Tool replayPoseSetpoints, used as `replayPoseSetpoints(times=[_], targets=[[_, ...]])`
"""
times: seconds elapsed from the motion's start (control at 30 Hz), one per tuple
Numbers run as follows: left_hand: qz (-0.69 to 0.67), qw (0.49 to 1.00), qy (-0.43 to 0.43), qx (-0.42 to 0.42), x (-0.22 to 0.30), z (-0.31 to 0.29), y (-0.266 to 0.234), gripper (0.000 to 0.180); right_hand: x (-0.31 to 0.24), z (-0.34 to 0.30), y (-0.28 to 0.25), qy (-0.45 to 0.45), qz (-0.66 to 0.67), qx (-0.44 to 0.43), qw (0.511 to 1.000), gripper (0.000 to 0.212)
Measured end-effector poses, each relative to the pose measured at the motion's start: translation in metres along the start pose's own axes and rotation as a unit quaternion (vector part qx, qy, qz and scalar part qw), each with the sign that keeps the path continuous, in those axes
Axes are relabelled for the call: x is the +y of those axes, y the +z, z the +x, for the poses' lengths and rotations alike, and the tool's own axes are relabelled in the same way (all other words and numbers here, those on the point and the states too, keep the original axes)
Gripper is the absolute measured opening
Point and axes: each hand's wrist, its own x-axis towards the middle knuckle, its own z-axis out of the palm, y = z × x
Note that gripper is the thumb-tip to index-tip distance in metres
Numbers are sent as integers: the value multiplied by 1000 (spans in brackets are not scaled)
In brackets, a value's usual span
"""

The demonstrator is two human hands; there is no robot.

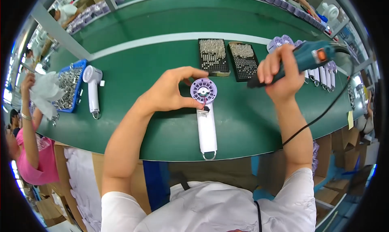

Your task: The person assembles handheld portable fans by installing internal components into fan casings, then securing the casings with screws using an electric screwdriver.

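- Okay, one fan [207, 128] in hand: purple round head, white handle, wire loop at the bottom. Lies on the green tabletop [170, 143], roughly centred in front of the person, loop toward the body.
- Left hand [172, 90]: grasping the head, thumb low, fingers over the top.
- Right hand [283, 72]: clenched around one green power driver [312, 56], black nose pointing left, well apart from the fan.
- Two black trays of small metal pieces past the fan: left tray [220, 74], right tray [231, 54], slightly angled. Driver nose overlaps the right tray's near corner in view; contact can't be told.
- One spare fan [93, 96] at left, beside one blue bin [83, 64] of metal parts.
- Fan cluster [274, 45] at right: at least three purple heads; driver and hand block a full count.
- One black cable [332, 106] crosses the right forearm side.
- One co-worker [36, 163] in pink at far left, translucent bag [46, 88] held up by the bin.
- Edges: loop sits just inside the near table edge; white rail [162, 38] bounds the far side.
- Room: bare green left of the handle toward the spare fan, and right of it under the driver.
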Motion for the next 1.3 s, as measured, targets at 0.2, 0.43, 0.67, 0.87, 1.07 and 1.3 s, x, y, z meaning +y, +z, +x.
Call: replayPoseSetpoints(times=[0.2, 0.43, 0.67, 0.87, 1.07, 1.3], targets=[[-14, 1000, -9, 12, -15, 0, 4, 72, 36, 58, 43, -85, -139, -108, 981, 34], [-57, 996, -35, 52, -15, -6, 16, 73, 81, 55, 61, -73, -163, -66, 982, 11], [-53, 996, -68, 25, -9, -2, 11, 70, 85, 51, 65, -1, -142, 12, 990, 15], [-56, 996, -68, 20, -9, -2, 12, 70, 90, 49, 62, 13, -174, 5, 985, 15], [-58, 996, -65, 17, -9, -3, 12, 70, 93, 48, 61, 25, -176, 7, 984, 16], [-45, 998, -40, 32, -13, -2, 14, 70, 98, 51, 53, 14, -245, -20, 969, 21]])
